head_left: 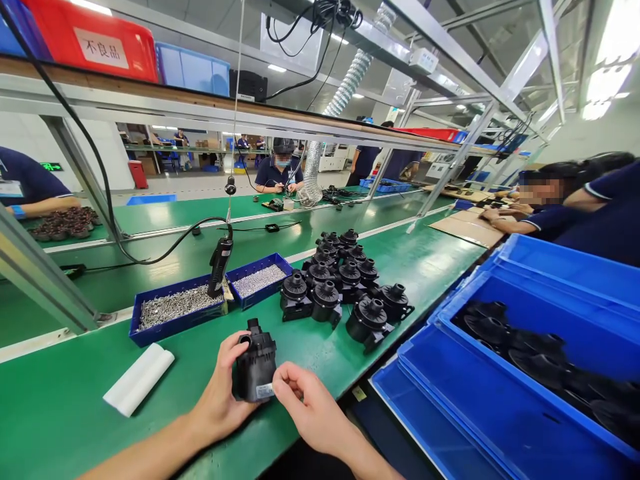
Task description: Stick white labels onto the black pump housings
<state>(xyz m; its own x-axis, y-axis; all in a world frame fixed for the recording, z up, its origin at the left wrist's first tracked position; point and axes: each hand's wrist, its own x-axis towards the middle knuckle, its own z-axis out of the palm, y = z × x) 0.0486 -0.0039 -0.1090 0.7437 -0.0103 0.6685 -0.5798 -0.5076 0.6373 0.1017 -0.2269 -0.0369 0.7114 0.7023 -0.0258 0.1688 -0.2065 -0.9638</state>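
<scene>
My left hand [220,393] wraps round a black pump-like unit [254,363] with a spout on top, and holds it upright above the green bench. A small white printed label [265,391] sits low on the side of its body. My right hand [313,403] has its fingers curled, with thumb and forefinger pinched at the label's right edge. Several similar black units [349,272] stand grouped on the bench beyond my hands. To the left lies a white roll of paper or film [139,380].
Two blue trays of screws [180,310] [260,280] stand ahead. A black electric screwdriver [220,263] hangs over the left one. Blue crates [420,393] at right hold more black parts [530,343]. A metal shelf frame [280,123] spans overhead. Co-workers sit across and at right.
</scene>
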